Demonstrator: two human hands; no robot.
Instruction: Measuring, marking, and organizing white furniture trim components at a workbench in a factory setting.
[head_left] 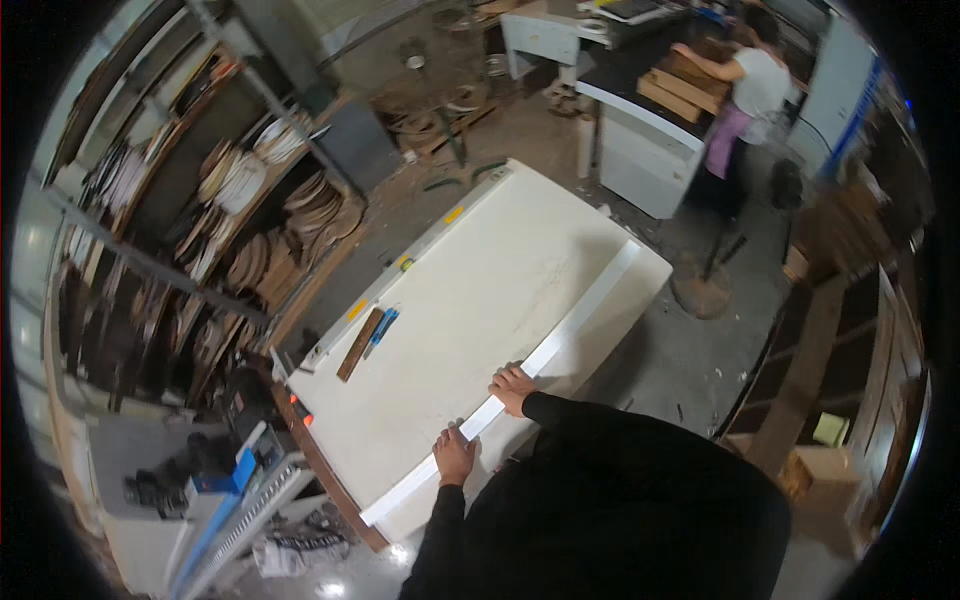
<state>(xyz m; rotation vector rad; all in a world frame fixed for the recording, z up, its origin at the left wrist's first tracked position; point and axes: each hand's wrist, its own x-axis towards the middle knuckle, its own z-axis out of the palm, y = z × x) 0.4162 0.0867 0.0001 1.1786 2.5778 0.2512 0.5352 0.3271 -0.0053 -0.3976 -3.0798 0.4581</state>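
Observation:
A large cream-white board (450, 310) lies in front of me on a work table. Along its near side runs a long, flat, pale metal straightedge (585, 305). My left hand (455, 457) grips it nearer the board's left end, fingers over the strip. Further up the same strip, my right hand (512, 390) holds it too, with its fingers bent across the top. On the board's far left part, a brown wooden strip (360, 345) lies beside a blue utility knife (381, 330). A long spirit level (405, 265) with yellow patches rests along the far edge.
Shelves (220, 240) stacked with curved pieces stand on the left. A machine with a blue part (225, 480) is at lower left. Top right, a co-worker (750, 80) handles wooden pieces (680, 95) at a black-topped table (640, 75). Wooden boards (810, 370) lie at right.

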